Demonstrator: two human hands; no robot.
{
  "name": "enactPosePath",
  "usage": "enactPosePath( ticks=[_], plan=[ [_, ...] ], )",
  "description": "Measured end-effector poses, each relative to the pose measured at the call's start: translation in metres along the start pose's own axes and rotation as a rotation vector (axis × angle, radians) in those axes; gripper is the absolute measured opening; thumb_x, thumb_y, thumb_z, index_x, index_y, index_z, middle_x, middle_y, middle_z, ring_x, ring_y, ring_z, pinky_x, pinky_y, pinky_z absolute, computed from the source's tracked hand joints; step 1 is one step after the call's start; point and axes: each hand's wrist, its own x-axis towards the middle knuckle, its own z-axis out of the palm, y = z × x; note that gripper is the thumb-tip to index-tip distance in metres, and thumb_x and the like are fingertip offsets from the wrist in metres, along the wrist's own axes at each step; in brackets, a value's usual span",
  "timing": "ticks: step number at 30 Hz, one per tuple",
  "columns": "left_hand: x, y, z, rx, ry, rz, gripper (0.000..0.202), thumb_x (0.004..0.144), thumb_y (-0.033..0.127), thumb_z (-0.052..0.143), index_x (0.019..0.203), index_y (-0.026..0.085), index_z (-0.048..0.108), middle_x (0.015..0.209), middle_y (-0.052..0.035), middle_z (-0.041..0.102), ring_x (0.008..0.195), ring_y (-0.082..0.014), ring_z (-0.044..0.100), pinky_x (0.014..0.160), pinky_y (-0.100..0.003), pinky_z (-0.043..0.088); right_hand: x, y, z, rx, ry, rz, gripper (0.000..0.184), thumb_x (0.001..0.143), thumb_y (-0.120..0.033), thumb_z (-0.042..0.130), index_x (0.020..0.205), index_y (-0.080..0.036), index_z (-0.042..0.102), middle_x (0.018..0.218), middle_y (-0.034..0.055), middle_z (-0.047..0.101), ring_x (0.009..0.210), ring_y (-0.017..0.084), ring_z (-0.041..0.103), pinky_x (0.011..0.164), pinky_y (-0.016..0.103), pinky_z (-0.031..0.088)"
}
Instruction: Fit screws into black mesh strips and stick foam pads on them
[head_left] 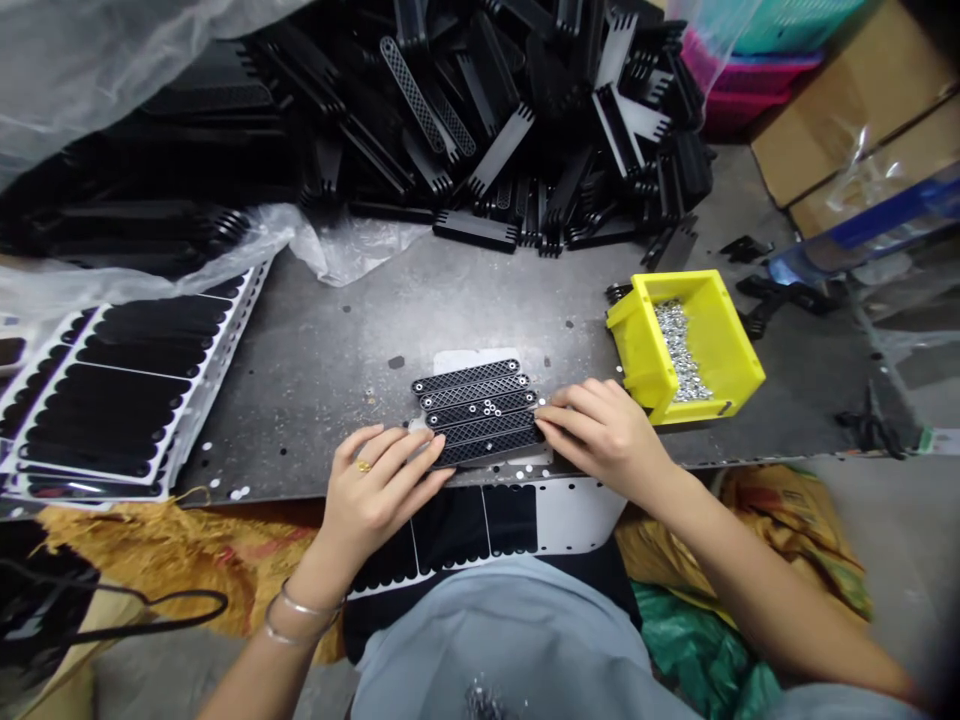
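Note:
A row of black plastic strips (480,405) with a lattice face and rounded ends lies side by side in front of me. Several small silvery metal pieces (491,408) rest on the strips, and some sit in the end holes. My left hand (382,485) has its index finger and thumb at the left end of the nearest strips, gripping the edge. At their right end, my right hand (600,430) has its fingertips pinched together. Whatever is between those fingertips is hidden. A pale sheet (472,360) shows under the strips.
To the right stands a yellow bin (652,350) with small metal pieces (681,350). Black plastic parts (502,150) are heaped along the back. Sheets of black stickers (142,360) lie left; another sticker sheet (577,515) is on my lap. Scissors (870,425) lie far right.

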Motion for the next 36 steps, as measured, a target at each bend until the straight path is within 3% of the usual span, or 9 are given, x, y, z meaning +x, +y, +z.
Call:
enactPosePath(
  ticks=[5, 8, 12, 17, 21, 24, 27, 31, 36],
  plan=[
    [0.014, 0.013, 0.006, -0.051, -0.051, -0.029, 0.024, 0.093, 0.022, 0.077, 0.116, 0.022, 0.071, 0.112, -0.0035, 0.081, 0.103, -0.0213, 0.071, 0.105, -0.042, 0.045, -0.017, -0.003, -0.012, -0.234, -0.028, -0.214, 0.022, 0.098, -0.016, 0.067, 0.118, -0.008, 0.071, 0.107, 0.0094, 0.078, 0.091, 0.021, 0.062, 0.078, 0.036, 0.047],
    [0.028, 0.023, 0.013, -0.091, -0.116, 0.035, 0.028, 0.099, 0.018, 0.069, 0.126, 0.024, 0.069, 0.114, -0.0007, 0.080, 0.104, -0.0181, 0.071, 0.109, -0.041, 0.043, -0.016, -0.013, -0.013, -0.343, -0.061, -0.250, 0.023, 0.100, -0.021, 0.065, 0.115, -0.006, 0.073, 0.112, 0.0120, 0.078, 0.099, 0.025, 0.062, 0.085, 0.039, 0.048],
    [0.032, 0.023, 0.015, -0.063, -0.110, 0.136, 0.018, 0.100, 0.015, 0.066, 0.116, 0.020, 0.071, 0.109, -0.0010, 0.081, 0.101, -0.0185, 0.072, 0.108, -0.041, 0.044, -0.010, -0.014, -0.017, -0.421, -0.129, -0.334, 0.024, 0.102, -0.022, 0.061, 0.111, -0.005, 0.075, 0.115, 0.0144, 0.076, 0.100, 0.025, 0.063, 0.089, 0.040, 0.049],
    [0.015, 0.008, -0.001, -0.009, -0.116, 0.133, 0.020, 0.097, 0.013, 0.069, 0.116, 0.020, 0.072, 0.111, -0.0014, 0.082, 0.101, -0.0199, 0.073, 0.108, -0.043, 0.045, 0.001, 0.009, -0.022, -0.335, -0.120, -0.481, 0.025, 0.105, -0.026, 0.057, 0.106, -0.009, 0.075, 0.113, 0.0104, 0.075, 0.097, 0.021, 0.063, 0.087, 0.036, 0.050],
    [0.008, 0.001, -0.016, 0.015, -0.089, 0.102, 0.019, 0.095, 0.013, 0.073, 0.112, 0.021, 0.072, 0.103, -0.0003, 0.083, 0.096, -0.0184, 0.075, 0.105, -0.042, 0.045, 0.007, 0.012, -0.022, -0.302, -0.074, -0.516, 0.022, 0.105, -0.025, 0.057, 0.103, -0.012, 0.076, 0.109, 0.0089, 0.075, 0.096, 0.021, 0.062, 0.087, 0.036, 0.049],
    [0.006, 0.002, -0.017, 0.017, -0.065, 0.082, 0.019, 0.094, 0.014, 0.075, 0.111, 0.022, 0.072, 0.100, 0.0011, 0.083, 0.091, -0.0165, 0.076, 0.101, -0.039, 0.047, 0.008, 0.006, -0.019, -0.201, -0.085, -0.437, 0.023, 0.105, -0.026, 0.058, 0.097, -0.015, 0.075, 0.103, 0.0081, 0.075, 0.090, 0.020, 0.061, 0.080, 0.036, 0.047],
    [0.001, 0.005, -0.011, 0.029, -0.009, 0.088, 0.023, 0.092, 0.015, 0.078, 0.112, 0.022, 0.072, 0.100, 0.0006, 0.083, 0.088, -0.0157, 0.076, 0.098, -0.038, 0.049, 0.013, -0.001, -0.010, -0.064, -0.089, -0.190, 0.021, 0.104, -0.027, 0.058, 0.098, -0.015, 0.074, 0.096, 0.0079, 0.074, 0.082, 0.020, 0.059, 0.070, 0.035, 0.043],
    [-0.006, 0.004, -0.002, 0.074, 0.057, 0.102, 0.029, 0.085, 0.013, 0.084, 0.110, 0.022, 0.073, 0.097, 0.0007, 0.084, 0.086, -0.0160, 0.075, 0.094, -0.036, 0.051, 0.026, -0.014, 0.014, 0.106, -0.023, 0.078, 0.018, 0.103, -0.031, 0.061, 0.099, -0.016, 0.071, 0.089, 0.0063, 0.071, 0.081, 0.020, 0.059, 0.071, 0.034, 0.041],
    [-0.008, -0.002, 0.003, 0.076, 0.109, 0.158, 0.028, 0.084, 0.014, 0.086, 0.108, 0.022, 0.073, 0.092, 0.0041, 0.083, 0.080, -0.0135, 0.074, 0.090, -0.033, 0.052, 0.016, -0.019, 0.015, 0.204, -0.034, 0.144, 0.012, 0.101, -0.022, 0.061, 0.092, -0.018, 0.068, 0.087, 0.0049, 0.071, 0.081, 0.019, 0.058, 0.072, 0.033, 0.041]
  ],
)
